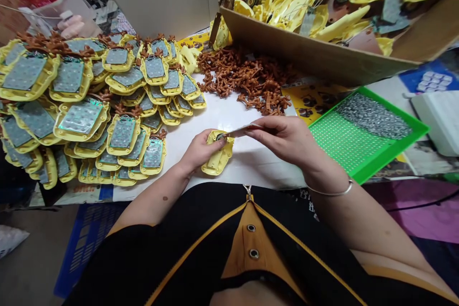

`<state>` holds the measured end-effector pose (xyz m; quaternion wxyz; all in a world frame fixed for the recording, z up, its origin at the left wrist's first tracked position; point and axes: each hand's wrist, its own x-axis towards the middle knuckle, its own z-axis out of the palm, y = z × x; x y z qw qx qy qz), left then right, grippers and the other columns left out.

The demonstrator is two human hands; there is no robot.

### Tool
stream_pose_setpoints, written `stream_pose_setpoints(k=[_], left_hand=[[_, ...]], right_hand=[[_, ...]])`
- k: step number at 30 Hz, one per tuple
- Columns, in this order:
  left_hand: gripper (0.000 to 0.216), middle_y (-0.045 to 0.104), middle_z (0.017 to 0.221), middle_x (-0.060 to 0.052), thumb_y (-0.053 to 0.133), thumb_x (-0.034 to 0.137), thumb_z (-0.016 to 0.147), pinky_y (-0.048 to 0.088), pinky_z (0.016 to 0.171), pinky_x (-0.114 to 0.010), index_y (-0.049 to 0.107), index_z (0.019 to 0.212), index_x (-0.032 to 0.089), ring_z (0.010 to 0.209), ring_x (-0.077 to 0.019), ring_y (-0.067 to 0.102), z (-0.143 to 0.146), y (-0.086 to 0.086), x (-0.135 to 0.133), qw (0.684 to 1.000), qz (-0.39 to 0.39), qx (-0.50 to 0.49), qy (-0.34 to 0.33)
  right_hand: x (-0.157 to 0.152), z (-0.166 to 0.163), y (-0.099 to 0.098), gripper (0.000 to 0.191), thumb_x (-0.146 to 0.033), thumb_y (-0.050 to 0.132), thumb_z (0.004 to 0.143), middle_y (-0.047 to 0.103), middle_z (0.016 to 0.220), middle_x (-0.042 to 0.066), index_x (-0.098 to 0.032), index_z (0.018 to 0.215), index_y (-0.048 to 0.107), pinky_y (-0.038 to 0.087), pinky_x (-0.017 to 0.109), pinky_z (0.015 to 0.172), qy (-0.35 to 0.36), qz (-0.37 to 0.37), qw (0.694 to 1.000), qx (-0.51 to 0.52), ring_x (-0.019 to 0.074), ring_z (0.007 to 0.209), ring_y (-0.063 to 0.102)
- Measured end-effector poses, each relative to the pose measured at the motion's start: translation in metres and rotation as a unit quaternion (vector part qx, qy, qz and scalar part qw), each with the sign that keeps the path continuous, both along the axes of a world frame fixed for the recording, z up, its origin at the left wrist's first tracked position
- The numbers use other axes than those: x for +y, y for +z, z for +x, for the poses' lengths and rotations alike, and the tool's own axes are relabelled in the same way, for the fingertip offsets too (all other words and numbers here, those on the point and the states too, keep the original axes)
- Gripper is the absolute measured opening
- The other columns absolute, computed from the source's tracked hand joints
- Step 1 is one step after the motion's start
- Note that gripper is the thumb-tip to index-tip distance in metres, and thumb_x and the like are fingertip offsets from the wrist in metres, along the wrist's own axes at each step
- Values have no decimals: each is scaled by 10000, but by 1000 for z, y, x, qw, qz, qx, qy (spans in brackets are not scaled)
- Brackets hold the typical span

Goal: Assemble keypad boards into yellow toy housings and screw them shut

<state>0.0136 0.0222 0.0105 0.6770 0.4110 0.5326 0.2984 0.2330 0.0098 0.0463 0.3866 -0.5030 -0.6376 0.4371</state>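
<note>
In front of my body, my left hand (199,151) grips a yellow plastic toy shell (218,160), its hollow side up. A small round dark part (220,136) sits near the shell's upper end, beside my thumb. My right hand (281,135) pinches a thin flat board (241,130) by its right end. The board's left end reaches over the top of the shell; whether they touch I cannot tell. Left of my hands, yellow shells with grey-covered boards (124,134) are stacked in overlapping rows, many with brown antler-like pieces on top.
Brown plastic antler pieces (247,76) lie heaped beyond my hands. A cardboard box (315,52) full of yellow shells stands behind them. At right is a green tray (330,138) holding many small metal screws (373,114). A large printed carton (172,5) rises at the back.
</note>
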Motion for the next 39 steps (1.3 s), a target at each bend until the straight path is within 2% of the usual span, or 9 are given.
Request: stream_pose_setpoints(k=[3, 6, 9, 13, 19, 28, 33, 36, 39], left_hand=[[467, 696, 808, -9, 852, 399, 632, 510, 616, -279, 637, 980, 172, 670, -163, 647, 2, 1, -3, 1000, 3, 9, -14], [426, 695, 842, -8, 824, 376, 670, 517, 668, -288, 646, 1003, 179, 702, -160, 644, 3, 0, -6, 999, 27, 22, -33], [393, 698, 868, -12, 806, 364, 696, 511, 727, -291, 660, 1012, 181, 754, -165, 644, 1, 0, -7, 997, 50, 29, -57], [416, 708, 892, -22, 810, 380, 695, 513, 733, -292, 659, 1025, 175, 786, -176, 653, -3, 1, -6, 997, 39, 18, -71], [415, 734, 884, -49, 838, 377, 669, 525, 718, -303, 672, 980, 158, 748, -182, 679, -9, 0, -2, 993, -17, -41, -111], [339, 728, 757, -36, 856, 257, 563, 518, 683, -307, 703, 844, 146, 660, -179, 666, -6, -3, 4, 992, -70, -68, -86], [326, 705, 733, 2, 839, 231, 550, 494, 662, -265, 700, 833, 149, 642, -139, 628, -3, -3, 2, 994, -57, -62, -63], [336, 724, 765, -15, 828, 220, 548, 494, 690, -273, 717, 855, 136, 678, -149, 640, -4, 0, 2, 994, -66, -69, -57], [310, 737, 771, -18, 810, 194, 550, 491, 708, -262, 740, 846, 133, 691, -142, 642, -5, 3, 2, 995, -56, -67, -46]], right_hand=[[-1, -6, 2, 248, -415, 665, 865, 730, 704, 34, -208, 763, 756, 430, 295, 587, -54, 54, 994, -74, 149, 616, 612], [3, -13, 1, 323, -407, 679, 842, 571, 517, -15, -199, 597, 645, 335, 274, 506, -115, 57, 987, -95, 114, 508, 482], [8, -20, -2, 370, -376, 680, 830, 504, 500, -31, -195, 534, 552, 307, 270, 505, -132, 52, 986, -89, 100, 503, 435], [9, -25, -8, 311, -364, 635, 872, 588, 571, -2, -187, 616, 637, 354, 275, 560, -106, 79, 986, -104, 121, 564, 500], [8, -21, -18, 283, -379, 579, 934, 707, 706, 44, -179, 839, 754, 412, 285, 606, -44, 204, 967, -145, 146, 626, 595], [6, -20, -17, 261, -362, 566, 967, 696, 736, 28, -195, 916, 759, 436, 248, 591, 5, 267, 952, -150, 111, 607, 573], [5, -19, -22, 240, -349, 584, 963, 667, 726, 29, -180, 928, 751, 410, 236, 527, -2, 333, 925, -181, 103, 581, 557], [2, -15, -25, 193, -332, 620, 944, 706, 832, 63, -181, 962, 738, 474, 242, 560, -18, 382, 903, -195, 126, 659, 629], [-6, -13, -26, 140, -176, 594, 936, 753, 925, 89, -166, 1030, 697, 554, 259, 640, 23, 436, 878, -194, 158, 773, 702]])
